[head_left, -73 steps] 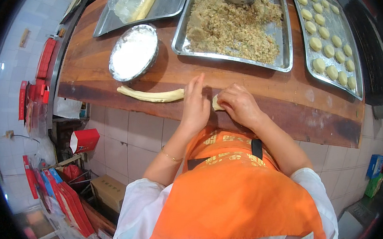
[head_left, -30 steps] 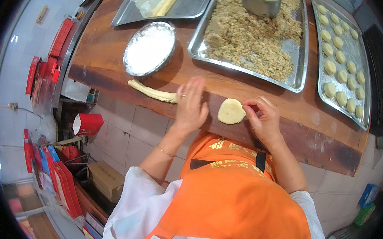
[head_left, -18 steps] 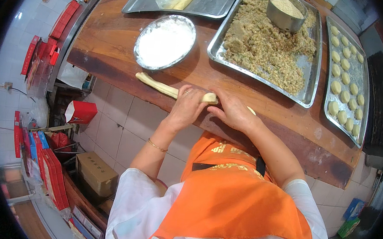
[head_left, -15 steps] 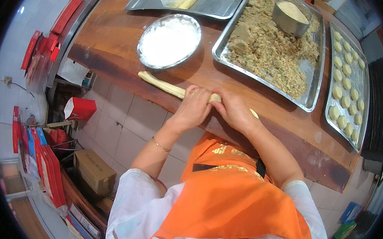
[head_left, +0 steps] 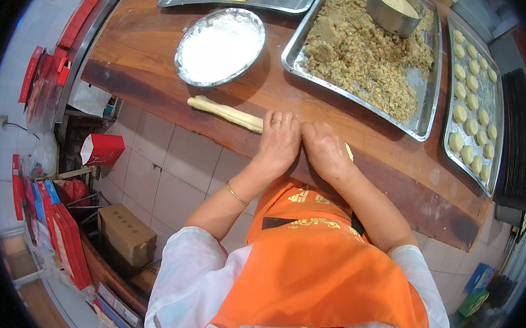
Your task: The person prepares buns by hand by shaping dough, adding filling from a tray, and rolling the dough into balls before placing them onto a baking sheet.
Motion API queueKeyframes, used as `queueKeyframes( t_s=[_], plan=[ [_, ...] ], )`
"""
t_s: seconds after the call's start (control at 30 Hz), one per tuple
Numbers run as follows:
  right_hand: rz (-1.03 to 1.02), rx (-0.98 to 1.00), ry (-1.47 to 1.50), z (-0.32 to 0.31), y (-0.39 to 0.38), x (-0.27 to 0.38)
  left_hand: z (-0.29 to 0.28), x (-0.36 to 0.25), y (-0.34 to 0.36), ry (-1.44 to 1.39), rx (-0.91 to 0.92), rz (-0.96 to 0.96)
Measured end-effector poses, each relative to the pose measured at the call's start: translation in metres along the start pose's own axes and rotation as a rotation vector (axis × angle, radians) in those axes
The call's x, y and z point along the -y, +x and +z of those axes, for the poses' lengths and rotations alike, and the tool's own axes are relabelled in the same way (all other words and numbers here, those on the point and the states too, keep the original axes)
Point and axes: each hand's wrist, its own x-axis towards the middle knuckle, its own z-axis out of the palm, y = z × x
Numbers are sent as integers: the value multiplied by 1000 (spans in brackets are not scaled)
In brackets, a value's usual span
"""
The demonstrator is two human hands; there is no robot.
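Note:
A long pale dough rope (head_left: pixel 227 112) lies along the near edge of the wooden table, its left stretch bare. My left hand (head_left: pixel 280 138) is curled over the rope, fingers bent down around it. Right beside it, my right hand (head_left: pixel 326 151) is closed over the rope too, knuckles up. The two hands nearly touch, and they hide the dough beneath them. A small bit of dough peeks out beyond the right hand's outer side.
A metal bowl of white flour (head_left: pixel 221 48) stands behind the rope. To its right, a large tray (head_left: pixel 364 107) holds crumbly filling and a round metal container (head_left: pixel 393 14). Farther right, another tray (head_left: pixel 490 109) carries several round dough pieces. A third tray (head_left: pixel 274 5) sits at the back.
Both hands have turned knuckles up and drawn together over the rope. The dough end that showed between the fingers is now covered. The whole view has shifted slightly.

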Motion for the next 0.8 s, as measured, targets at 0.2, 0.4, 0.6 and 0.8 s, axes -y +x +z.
queueKeyframes(
  t_s=[0.2, 0.4, 0.6, 0.8],
  plan=[
    [393, 41, 789, -35, -11, -1, 14, -4, 3, 107, 66, -49],
    [39, -181, 430, -67, -31, -40, -21, -12, 4, -69, 197, -140],
    [312, 60, 512, -71, -50, -17, -36, -21, 14, -262, 122, -100],
    [113, -29, 276, -53, -44, -34, 5, -45, 47, -468, 154, -33]
  ],
)
